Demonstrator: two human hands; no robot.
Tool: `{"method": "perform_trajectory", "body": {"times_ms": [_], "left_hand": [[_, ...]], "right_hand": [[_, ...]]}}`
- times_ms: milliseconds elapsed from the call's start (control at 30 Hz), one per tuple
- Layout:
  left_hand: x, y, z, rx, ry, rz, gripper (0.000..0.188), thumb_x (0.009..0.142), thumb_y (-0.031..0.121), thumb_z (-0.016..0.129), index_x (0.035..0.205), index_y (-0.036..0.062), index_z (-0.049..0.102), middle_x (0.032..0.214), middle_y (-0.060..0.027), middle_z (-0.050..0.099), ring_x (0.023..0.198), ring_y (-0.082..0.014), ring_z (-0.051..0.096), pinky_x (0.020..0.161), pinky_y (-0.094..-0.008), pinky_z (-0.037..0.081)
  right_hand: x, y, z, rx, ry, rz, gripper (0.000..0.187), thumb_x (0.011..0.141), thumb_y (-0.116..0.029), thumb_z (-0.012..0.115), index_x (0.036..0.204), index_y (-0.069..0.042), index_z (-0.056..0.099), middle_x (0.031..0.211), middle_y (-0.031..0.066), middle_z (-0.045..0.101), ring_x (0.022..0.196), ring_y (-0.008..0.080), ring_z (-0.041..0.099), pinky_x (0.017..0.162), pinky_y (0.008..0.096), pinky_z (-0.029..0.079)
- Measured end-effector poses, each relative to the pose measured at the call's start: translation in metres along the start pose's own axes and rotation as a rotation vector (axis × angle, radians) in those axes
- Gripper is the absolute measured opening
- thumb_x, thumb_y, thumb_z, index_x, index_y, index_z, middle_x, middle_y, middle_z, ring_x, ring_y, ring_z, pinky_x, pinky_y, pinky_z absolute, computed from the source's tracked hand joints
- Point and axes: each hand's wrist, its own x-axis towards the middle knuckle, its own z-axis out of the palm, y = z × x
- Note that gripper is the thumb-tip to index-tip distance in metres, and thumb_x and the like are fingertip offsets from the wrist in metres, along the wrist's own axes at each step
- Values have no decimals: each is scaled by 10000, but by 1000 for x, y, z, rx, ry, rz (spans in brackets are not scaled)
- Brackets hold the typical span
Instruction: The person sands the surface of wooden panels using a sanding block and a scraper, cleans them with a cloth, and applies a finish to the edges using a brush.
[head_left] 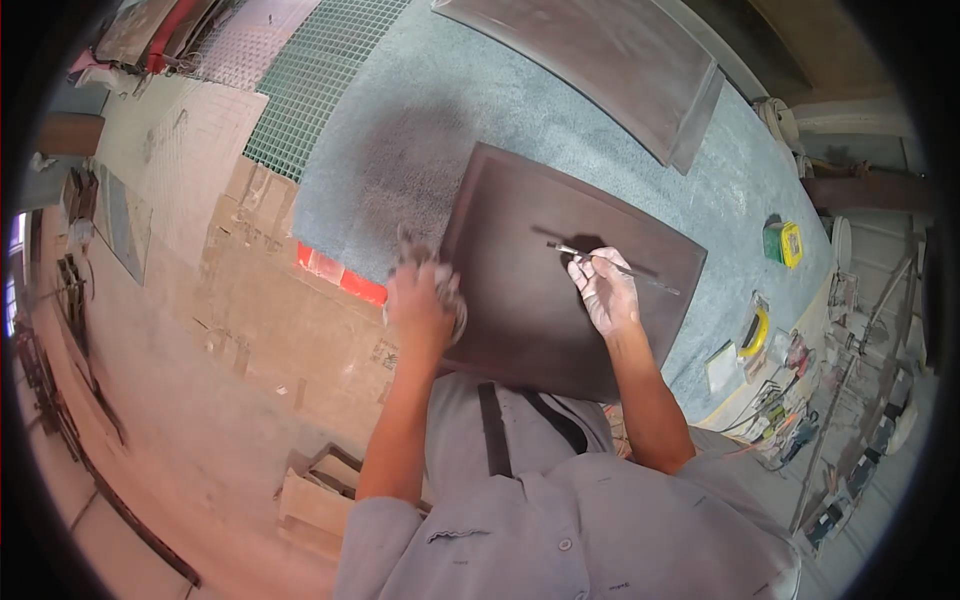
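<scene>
A dark brown square panel (pixel 530 310) lies in front of me, partly on a grey-blue carpeted surface. Over its middle, my right hand (pixel 608 292) is closed around a thin paintbrush (pixel 570 251), with the bristle end pointing left and the handle slanting down to the right. Pale dust or powder coats these fingers. At the panel's left edge my left hand (pixel 418 295) is closed on a crumpled greyish rag (pixel 455 310), slightly smeared by motion. The shadow of the brush and hand falls on the panel.
Another dark panel (pixel 600 65) lies at the far side of the carpet (pixel 560 110). A green-and-yellow container (pixel 785 243) and a yellow tape-like ring (pixel 757 332) sit at right, near several cluttered tools (pixel 790 410). Flattened cardboard (pixel 300 320) and a green grid mat (pixel 315 90) lie left.
</scene>
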Motion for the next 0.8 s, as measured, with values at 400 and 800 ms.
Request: {"method": "perform_trajectory", "body": {"times_ms": [400, 800], "left_hand": [[-188, -209, -49, -435, -161, -634, 339, 954, 299, 802, 1099, 7, 707, 975, -164, 728, 906, -306, 702, 853, -409, 551], [84, -137, -84, -874, 27, 0, 233, 932, 149, 834, 1084, 25, 708, 964, -49, 674, 866, -139, 648, 777, -303, 537]], "right_hand": [[-74, 114, 31, -145, -93, 59, 73, 978, 61, 632, 1023, 28, 679, 1063, 166, 711, 1034, 243, 699, 1000, 375, 594], [-57, 154, 81, -332, 208, -153, 78, 1021, -2, 617, 965, -22, 666, 953, 83, 690, 971, 243, 732, 947, 442, 646]]}}
